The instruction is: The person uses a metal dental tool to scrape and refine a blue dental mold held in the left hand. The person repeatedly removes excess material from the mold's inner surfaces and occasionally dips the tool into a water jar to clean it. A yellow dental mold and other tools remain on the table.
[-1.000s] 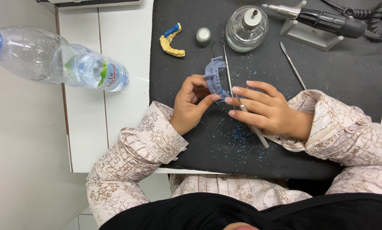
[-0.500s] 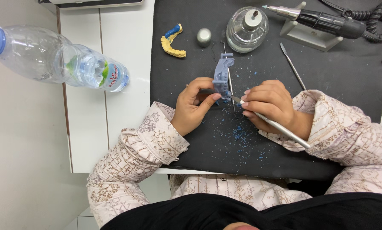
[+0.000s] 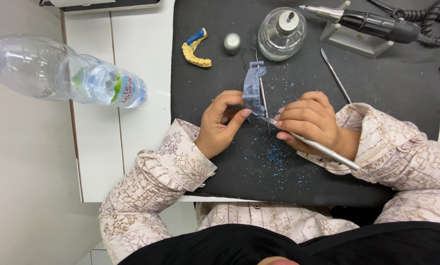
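My left hand (image 3: 222, 122) pinches a grey-blue dental model (image 3: 253, 87) and holds it upright on the black mat (image 3: 377, 88). My right hand (image 3: 310, 120) grips a thin metal carving tool (image 3: 312, 145) like a pen. Its tip touches the lower edge of the model, next to my left thumb. A second thin metal instrument (image 3: 262, 98) lies along the model's right side. Small blue shavings (image 3: 274, 154) are scattered on the mat below my hands.
A yellow dental cast with a blue end (image 3: 195, 48), a small metal cap (image 3: 232, 43) and a glass burner (image 3: 281, 33) stand at the back of the mat. A handpiece on a stand (image 3: 372, 24) and a metal spatula (image 3: 335, 74) are at right. A plastic water bottle (image 3: 63, 73) lies at left.
The model has been turned from lying flatter under both hands to standing upright. My right hand has drawn back to the right and brought the tool tip to the model's lower edge.
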